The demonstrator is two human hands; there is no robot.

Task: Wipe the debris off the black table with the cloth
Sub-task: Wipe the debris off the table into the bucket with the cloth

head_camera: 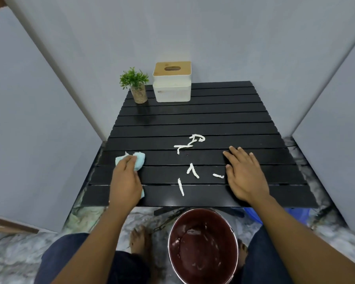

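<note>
My left hand (125,181) grips the blue cloth (140,160), its long axis running away from me; right hand (245,175) lies flat on the table (193,119)

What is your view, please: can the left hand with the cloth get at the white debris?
Probably yes: only bare black table lies between the cloth in the left hand and the debris; the right hand rests beyond.

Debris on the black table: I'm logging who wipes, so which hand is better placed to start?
Left, probably: the left hand grips the cloth on the table, beside the debris; the right hand lies flat, holding nothing.
</note>
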